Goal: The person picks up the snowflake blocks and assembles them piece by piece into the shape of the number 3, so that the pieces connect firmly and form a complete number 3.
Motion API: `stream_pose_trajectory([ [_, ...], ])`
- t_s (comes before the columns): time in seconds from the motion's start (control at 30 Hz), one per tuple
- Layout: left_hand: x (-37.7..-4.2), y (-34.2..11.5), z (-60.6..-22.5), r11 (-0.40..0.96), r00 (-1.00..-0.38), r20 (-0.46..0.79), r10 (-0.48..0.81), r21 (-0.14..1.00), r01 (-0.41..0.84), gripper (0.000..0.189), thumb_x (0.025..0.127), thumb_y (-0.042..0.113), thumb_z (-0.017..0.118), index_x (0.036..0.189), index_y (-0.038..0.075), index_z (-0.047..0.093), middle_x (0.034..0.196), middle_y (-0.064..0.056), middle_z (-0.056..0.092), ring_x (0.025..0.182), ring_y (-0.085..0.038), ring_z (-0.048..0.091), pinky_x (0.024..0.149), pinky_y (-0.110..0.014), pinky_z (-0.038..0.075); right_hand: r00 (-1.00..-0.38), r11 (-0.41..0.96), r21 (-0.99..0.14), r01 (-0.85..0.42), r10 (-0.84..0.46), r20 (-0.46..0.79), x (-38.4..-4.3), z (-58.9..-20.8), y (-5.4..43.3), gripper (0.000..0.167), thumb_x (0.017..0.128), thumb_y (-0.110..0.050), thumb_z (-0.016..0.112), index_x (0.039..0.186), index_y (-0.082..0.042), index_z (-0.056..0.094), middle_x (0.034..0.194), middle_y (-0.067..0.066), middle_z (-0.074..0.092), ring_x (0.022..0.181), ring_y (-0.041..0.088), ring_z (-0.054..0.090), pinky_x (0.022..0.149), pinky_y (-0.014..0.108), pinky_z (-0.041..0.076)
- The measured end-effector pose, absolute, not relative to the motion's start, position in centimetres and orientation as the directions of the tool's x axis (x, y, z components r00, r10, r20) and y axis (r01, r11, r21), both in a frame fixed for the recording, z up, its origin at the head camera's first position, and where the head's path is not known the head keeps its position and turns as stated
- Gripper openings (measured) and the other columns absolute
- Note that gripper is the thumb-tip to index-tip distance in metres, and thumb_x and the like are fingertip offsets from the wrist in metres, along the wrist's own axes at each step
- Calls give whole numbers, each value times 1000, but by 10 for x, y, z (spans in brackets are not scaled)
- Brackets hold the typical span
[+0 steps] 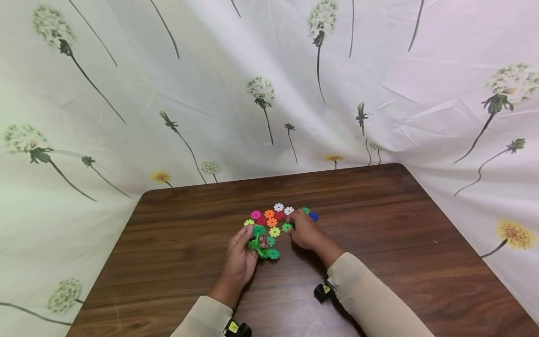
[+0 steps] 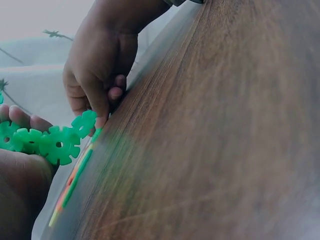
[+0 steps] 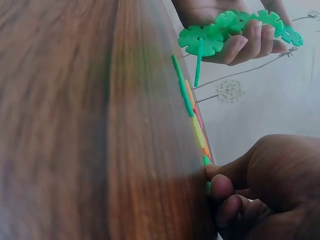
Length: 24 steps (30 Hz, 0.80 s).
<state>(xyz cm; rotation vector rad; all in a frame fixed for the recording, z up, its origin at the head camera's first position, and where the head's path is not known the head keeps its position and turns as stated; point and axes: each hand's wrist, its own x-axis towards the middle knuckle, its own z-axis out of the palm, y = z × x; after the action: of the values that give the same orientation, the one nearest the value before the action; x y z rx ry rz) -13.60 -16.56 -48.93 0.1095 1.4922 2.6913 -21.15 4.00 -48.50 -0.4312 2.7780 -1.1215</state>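
My left hand (image 1: 241,256) grips a chain of green notched discs (image 1: 263,253), slotted into one another and raised above the table. In the right wrist view its fingers curl under the linked discs (image 3: 240,22), and one disc hangs edge-on from the end. My right hand (image 1: 304,230) is low at the tabletop, thumb and finger pinching the edge of a single green disc (image 1: 287,227). That disc (image 3: 206,161) shows edge-on in the right wrist view, partly hidden by the fingertips. Another green disc (image 1: 271,241) lies between the hands.
Loose notched discs lie flat beyond the hands: white (image 1: 279,207), orange (image 1: 272,222), pink (image 1: 256,214), red (image 1: 279,216), yellow (image 1: 274,232) and blue (image 1: 313,216). The brown wooden table (image 1: 177,243) ends at a flower-printed cloth (image 1: 210,117) behind it.
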Motion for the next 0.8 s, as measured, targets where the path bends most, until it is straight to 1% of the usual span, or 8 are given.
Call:
stream_pose_trajectory([
  [0.1, -136, -166, -489, -533, -995, 38, 90, 846, -16, 24, 118, 28, 48, 110, 14, 67, 93, 1, 61, 86, -12, 59, 79, -24, 57, -950, 665, -715, -217, -311, -2, -214, -488, 42, 17, 100, -3, 76, 115, -3, 68, 125, 15, 63, 118, 32, 65, 105, 50, 56],
  [0.17, -136, -166, -490, -533, -995, 44, 92, 846, -12, 24, 118, 28, 48, 110, 14, 67, 93, 1, 61, 86, -11, 59, 79, -24, 57, -946, 634, -742, -218, -323, 2, -216, -490, 44, 18, 99, -2, 77, 114, -4, 67, 121, 14, 64, 112, 28, 65, 100, 47, 58],
  [0.23, -135, -166, -490, -533, -994, 51, 97, 846, -9, 24, 118, 28, 49, 112, 14, 67, 93, 2, 62, 86, -10, 60, 79, -23, 58, -939, 584, -782, -218, -344, 5, -217, -493, 48, 20, 98, -2, 79, 112, -4, 66, 116, 13, 64, 101, 23, 65, 91, 40, 59],
  [0.3, -135, -166, -490, -532, -993, 56, 101, 847, -6, 24, 118, 28, 49, 112, 14, 67, 93, 2, 62, 86, -10, 60, 79, -23, 58, -931, 527, -824, -207, -365, 1, -219, -495, 50, 21, 97, 0, 80, 112, -3, 65, 110, 13, 65, 88, 19, 64, 78, 34, 60],
  [0.43, -136, -166, -490, -528, -993, 58, 104, 849, -5, 23, 118, 28, 49, 113, 13, 67, 94, 2, 62, 87, -10, 60, 79, -23, 58, -915, 436, -879, -191, -403, -1, -220, -497, 54, 22, 97, 1, 79, 112, -2, 63, 100, 11, 63, 66, 15, 59, 59, 27, 56],
  [0.5, -137, -166, -490, -524, -994, 53, 99, 851, -6, 23, 118, 28, 50, 114, 12, 66, 94, 2, 62, 87, -10, 61, 79, -23, 58, -907, 416, -887, -199, -421, 6, -220, -496, 54, 21, 98, 0, 79, 113, -2, 64, 96, 10, 63, 62, 13, 58, 55, 27, 56],
  [0.7, -137, -166, -491, -520, -996, 29, 85, 854, -20, 24, 118, 30, 51, 114, 12, 66, 96, 2, 63, 87, -10, 60, 79, -22, 58, -894, 422, -873, -244, -448, 34, -217, -494, 54, 19, 102, -2, 74, 121, -3, 74, 91, 8, 66, 58, 12, 59, 54, 26, 56],
  [0.8, -138, -166, -491, -514, -996, 17, 84, 857, -28, 24, 118, 32, 51, 114, 14, 67, 96, 2, 63, 88, -10, 60, 79, -23, 57, -891, 367, -904, -220, -453, 33, -214, -491, 54, 24, 105, -3, 70, 128, -1, 73, 90, 11, 67, 57, 12, 60, 52, 26, 55],
])
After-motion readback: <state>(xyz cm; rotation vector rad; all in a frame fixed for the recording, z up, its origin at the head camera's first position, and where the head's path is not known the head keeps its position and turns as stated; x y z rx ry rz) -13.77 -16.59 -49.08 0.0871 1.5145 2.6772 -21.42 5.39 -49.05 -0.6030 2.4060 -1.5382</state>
